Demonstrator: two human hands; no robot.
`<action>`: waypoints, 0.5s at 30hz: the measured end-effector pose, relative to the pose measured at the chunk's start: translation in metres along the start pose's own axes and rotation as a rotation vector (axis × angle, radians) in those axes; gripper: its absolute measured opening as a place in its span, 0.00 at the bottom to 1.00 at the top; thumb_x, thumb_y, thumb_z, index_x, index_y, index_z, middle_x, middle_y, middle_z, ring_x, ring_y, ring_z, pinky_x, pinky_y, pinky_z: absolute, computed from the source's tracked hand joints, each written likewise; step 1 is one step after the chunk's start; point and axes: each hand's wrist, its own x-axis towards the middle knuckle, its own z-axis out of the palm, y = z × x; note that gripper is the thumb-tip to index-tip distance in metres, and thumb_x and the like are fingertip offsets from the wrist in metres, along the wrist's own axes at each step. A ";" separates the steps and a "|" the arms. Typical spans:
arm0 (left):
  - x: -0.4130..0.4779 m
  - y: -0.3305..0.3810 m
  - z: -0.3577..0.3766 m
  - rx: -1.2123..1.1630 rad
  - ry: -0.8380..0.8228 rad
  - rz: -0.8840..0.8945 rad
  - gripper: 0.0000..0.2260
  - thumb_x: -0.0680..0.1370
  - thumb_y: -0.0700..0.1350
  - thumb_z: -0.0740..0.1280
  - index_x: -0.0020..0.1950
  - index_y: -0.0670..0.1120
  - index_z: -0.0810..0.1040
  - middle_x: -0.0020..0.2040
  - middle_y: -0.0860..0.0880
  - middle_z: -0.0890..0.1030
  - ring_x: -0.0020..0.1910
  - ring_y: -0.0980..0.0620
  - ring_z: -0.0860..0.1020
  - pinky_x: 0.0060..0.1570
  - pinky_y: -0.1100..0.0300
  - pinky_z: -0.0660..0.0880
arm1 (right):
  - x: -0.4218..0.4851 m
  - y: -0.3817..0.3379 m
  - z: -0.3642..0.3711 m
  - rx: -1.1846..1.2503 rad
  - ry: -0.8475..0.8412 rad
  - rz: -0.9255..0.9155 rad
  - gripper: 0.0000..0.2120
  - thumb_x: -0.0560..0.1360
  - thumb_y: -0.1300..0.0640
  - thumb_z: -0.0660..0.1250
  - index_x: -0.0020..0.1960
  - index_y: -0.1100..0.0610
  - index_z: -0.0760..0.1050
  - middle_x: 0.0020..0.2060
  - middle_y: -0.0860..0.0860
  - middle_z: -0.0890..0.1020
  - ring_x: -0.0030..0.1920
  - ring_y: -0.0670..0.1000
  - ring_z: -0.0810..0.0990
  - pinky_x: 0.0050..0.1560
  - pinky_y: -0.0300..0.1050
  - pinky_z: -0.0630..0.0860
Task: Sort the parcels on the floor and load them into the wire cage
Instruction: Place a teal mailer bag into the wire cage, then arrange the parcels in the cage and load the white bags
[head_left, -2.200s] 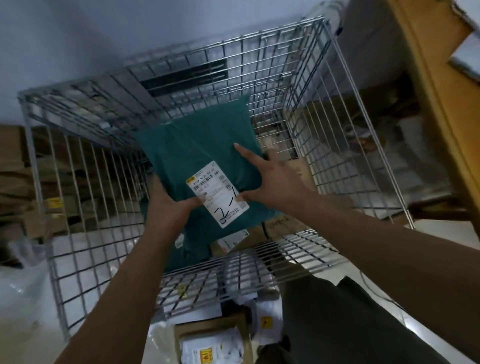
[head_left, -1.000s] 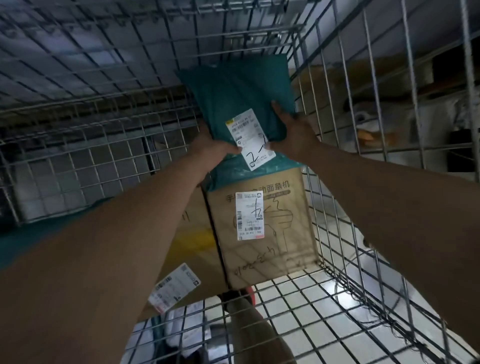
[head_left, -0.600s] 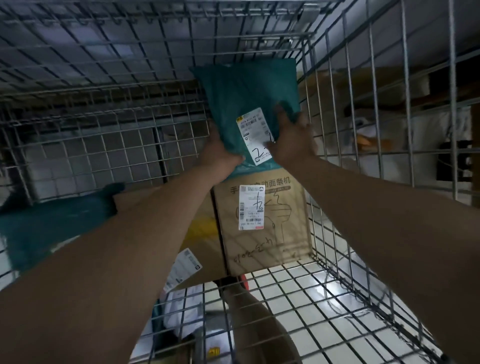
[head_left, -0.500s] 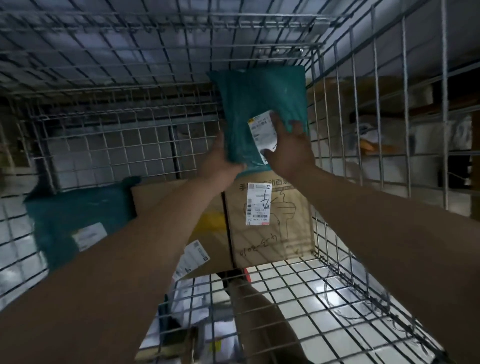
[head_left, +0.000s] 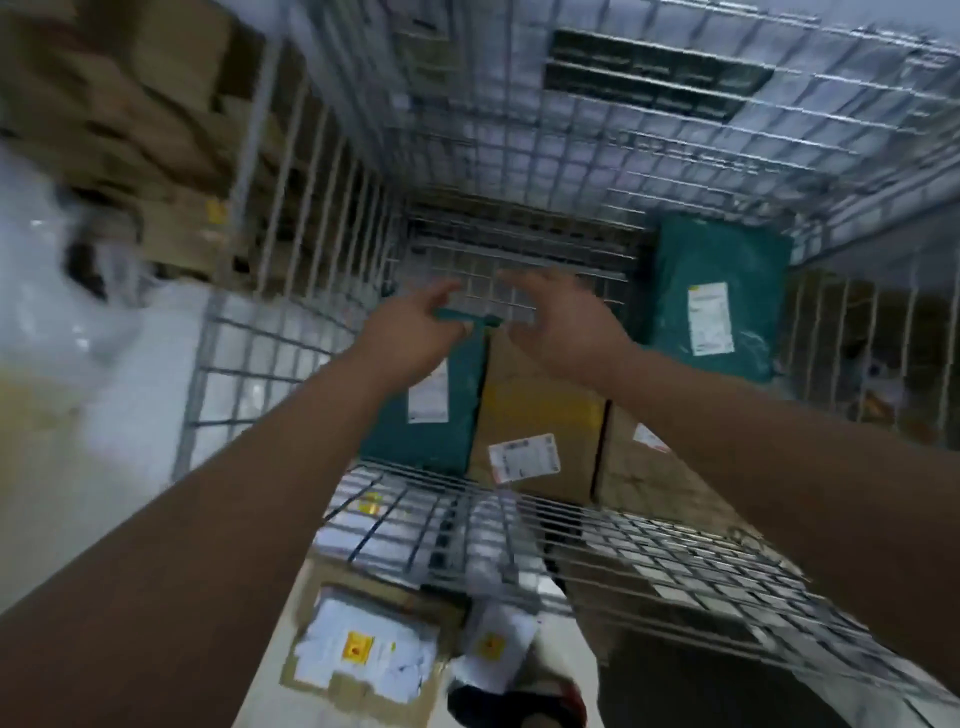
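Both hands have let go of the teal plastic mailer bag with a white label (head_left: 719, 291) and drawn back from the cage's far right corner.

- **Floor, nearest:** a flat cardboard box with a white label and yellow sticker (head_left: 358, 649) and a small white pouch (head_left: 493, 642) lie outside the silver wire cage (head_left: 519, 525).
- **Inside, left to right:** a second teal mailer bag (head_left: 431, 415) stands on edge beside a brown cardboard box with a yellow band (head_left: 540, 410) and a plain brown cardboard box (head_left: 654, 478).
- **Above these:** the left hand (head_left: 415, 327) and right hand (head_left: 561, 322) hover with fingers loosely spread, gripping nothing. Blur hides whether the left touches the second bag's top edge.
- **Farthest:** the released mailer bag stands upright in the far right corner against the mesh.
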 end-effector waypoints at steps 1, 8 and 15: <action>-0.021 -0.007 -0.018 0.005 0.042 0.002 0.26 0.80 0.53 0.70 0.78 0.59 0.70 0.74 0.53 0.75 0.49 0.58 0.81 0.37 0.68 0.75 | -0.005 -0.028 0.000 -0.008 -0.015 -0.039 0.29 0.80 0.48 0.68 0.79 0.46 0.65 0.73 0.54 0.70 0.68 0.57 0.74 0.61 0.50 0.75; -0.197 -0.074 -0.111 -0.161 0.397 0.035 0.22 0.78 0.48 0.73 0.72 0.53 0.78 0.62 0.54 0.82 0.60 0.57 0.79 0.62 0.62 0.73 | -0.072 -0.201 0.010 -0.073 -0.119 -0.306 0.27 0.81 0.47 0.68 0.78 0.49 0.68 0.72 0.55 0.71 0.69 0.57 0.74 0.67 0.57 0.75; -0.356 -0.193 -0.090 -0.234 0.592 -0.084 0.23 0.77 0.44 0.73 0.73 0.53 0.77 0.65 0.50 0.80 0.65 0.52 0.77 0.61 0.63 0.70 | -0.175 -0.291 0.096 -0.094 -0.196 -0.413 0.23 0.79 0.48 0.70 0.73 0.49 0.73 0.67 0.54 0.75 0.63 0.55 0.77 0.61 0.47 0.73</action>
